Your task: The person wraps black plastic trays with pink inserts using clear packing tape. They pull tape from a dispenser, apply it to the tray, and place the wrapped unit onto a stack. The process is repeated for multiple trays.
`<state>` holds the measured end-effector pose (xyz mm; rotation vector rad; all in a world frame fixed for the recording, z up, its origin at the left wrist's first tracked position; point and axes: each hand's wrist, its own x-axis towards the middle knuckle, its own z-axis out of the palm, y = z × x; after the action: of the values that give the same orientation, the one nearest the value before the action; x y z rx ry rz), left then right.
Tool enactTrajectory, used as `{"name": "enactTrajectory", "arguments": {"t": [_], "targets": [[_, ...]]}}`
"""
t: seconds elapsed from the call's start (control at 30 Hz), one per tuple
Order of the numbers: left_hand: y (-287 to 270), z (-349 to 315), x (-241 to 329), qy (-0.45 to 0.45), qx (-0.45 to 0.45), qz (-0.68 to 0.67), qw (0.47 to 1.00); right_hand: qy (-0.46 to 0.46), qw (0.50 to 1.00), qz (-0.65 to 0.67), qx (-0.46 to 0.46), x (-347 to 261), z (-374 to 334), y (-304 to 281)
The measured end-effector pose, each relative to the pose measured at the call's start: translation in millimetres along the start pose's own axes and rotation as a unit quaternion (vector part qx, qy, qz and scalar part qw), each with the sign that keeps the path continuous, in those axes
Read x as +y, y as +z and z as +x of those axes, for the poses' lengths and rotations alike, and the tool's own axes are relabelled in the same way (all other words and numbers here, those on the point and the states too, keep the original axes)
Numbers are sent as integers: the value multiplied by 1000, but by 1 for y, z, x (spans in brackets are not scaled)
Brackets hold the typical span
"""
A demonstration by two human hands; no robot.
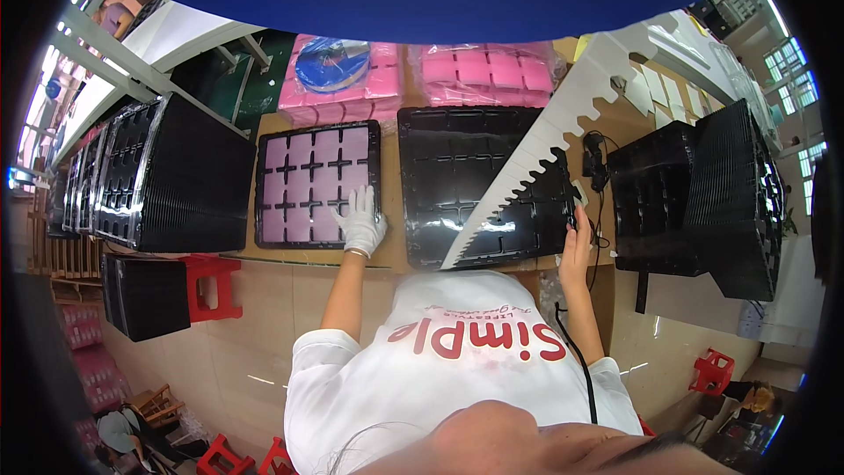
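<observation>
My left hand (362,223), in a white glove, lies with fingers spread on the right side of a black plastic tray (261,202). Pink foam squares (299,171) fill the tray's compartments. To its right is a larger black tray (431,202) with cross-shaped ridges. My right hand (576,246) is bare, its fingers stretched out along that tray's right edge; its fingertips are near a small pale piece (578,194). A pale strip with a toothed edge (519,154) crosses in front of the larger tray, hiding part of it.
Stacks of black trays stand at left (189,185) and right (730,198). Behind the trays sit wrapped pink foam blocks (483,66), one bearing a blue roll (332,66). A black cabled device (596,163) lies at right. Red stools (214,288) stand on the floor.
</observation>
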<state>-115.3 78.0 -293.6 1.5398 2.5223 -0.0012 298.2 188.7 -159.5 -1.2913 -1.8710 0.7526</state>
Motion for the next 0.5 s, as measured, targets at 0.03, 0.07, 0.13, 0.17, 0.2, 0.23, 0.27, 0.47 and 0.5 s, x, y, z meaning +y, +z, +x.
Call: {"name": "enactTrajectory", "arguments": {"t": [0.03, 0.07, 0.13, 0.17, 0.2, 0.23, 0.27, 0.47, 0.5], "targets": [[-2, -1, -2, 4, -10, 3, 1000, -3, 1000, 2, -8, -1, 1, -1], [2, -3, -3, 6, -8, 4, 1000, -7, 1000, 3, -16, -3, 2, -4], [7, -8, -5, 8, -2, 11, 1000, -19, 999, 10, -32, -9, 7, -8], [9, -12, -5, 4, 5, 1, 1000, -31, 999, 20, -31, -11, 12, -8], [15, -11, -15, 51, 12, 42, 998, -40, 998, 28, -31, -14, 17, -8], [26, -5, -34, 96, 18, 84, 992, -49, 998, 38, -33, -15, 19, -7], [31, -1, -45, 137, 24, 123, 983, -67, 996, 36, -47, -16, 24, -3], [-167, -64, 92, 151, -141, -483, 851, -63, 978, 120, -157, -36, 46, 41], [-180, -72, 109, 211, -150, -358, 897, -41, 967, 153, -199, -35, 45, 54]]}}
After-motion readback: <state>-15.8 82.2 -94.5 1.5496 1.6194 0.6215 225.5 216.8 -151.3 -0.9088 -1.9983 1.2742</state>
